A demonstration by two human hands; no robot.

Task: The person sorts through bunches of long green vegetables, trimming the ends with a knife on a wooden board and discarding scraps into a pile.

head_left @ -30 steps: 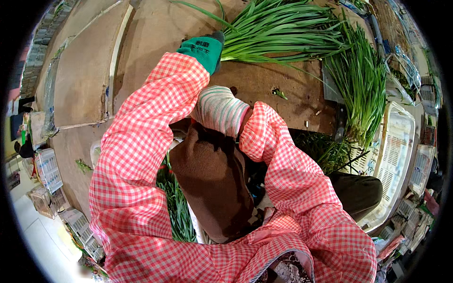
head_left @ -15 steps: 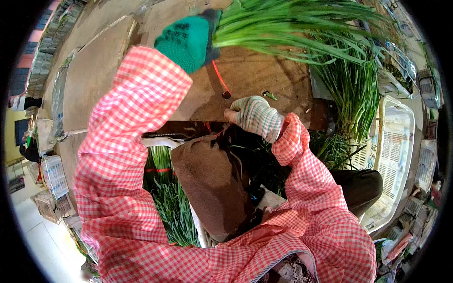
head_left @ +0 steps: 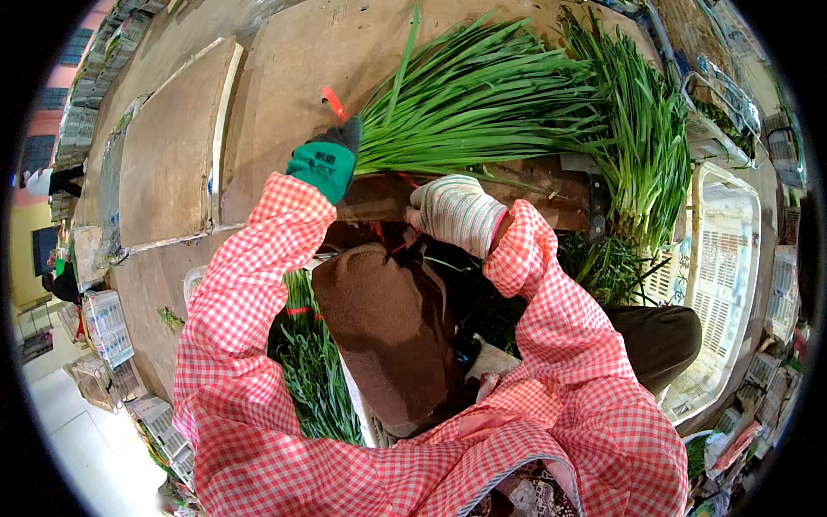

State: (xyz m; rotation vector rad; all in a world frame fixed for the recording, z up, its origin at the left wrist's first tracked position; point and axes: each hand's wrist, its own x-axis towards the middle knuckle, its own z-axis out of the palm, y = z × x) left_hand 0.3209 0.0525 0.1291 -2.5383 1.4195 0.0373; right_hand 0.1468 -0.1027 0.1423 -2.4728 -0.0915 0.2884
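My left hand [head_left: 326, 164], in a green glove with dark fingers, closes round the left end of a bunch of long green chives [head_left: 482, 108]. The leaves fan out to the right over a brown board. A red strip [head_left: 334, 103] sticks up beside the fingers. Nearer me, at the board's front edge, my right hand [head_left: 457, 214] wears a white glove with green stripes. Its fingers are curled, and what they hold is hidden. Another bit of red strip shows just left of its knuckles. At the right, a second heap of chives [head_left: 637, 155] overlaps the leaf tips.
A white plastic crate [head_left: 724, 284] stands at the right. Red-banded chives [head_left: 317, 379] lie in a container below my left arm. My brown-covered knee [head_left: 388, 336] is between the arms. A loose wooden panel [head_left: 172, 146] rests at the left.
The chives have come down from a raised, blurred position onto the board. My left hand has moved lower and nearer me, and the red strip now sticks up beyond it. My right hand has barely moved.
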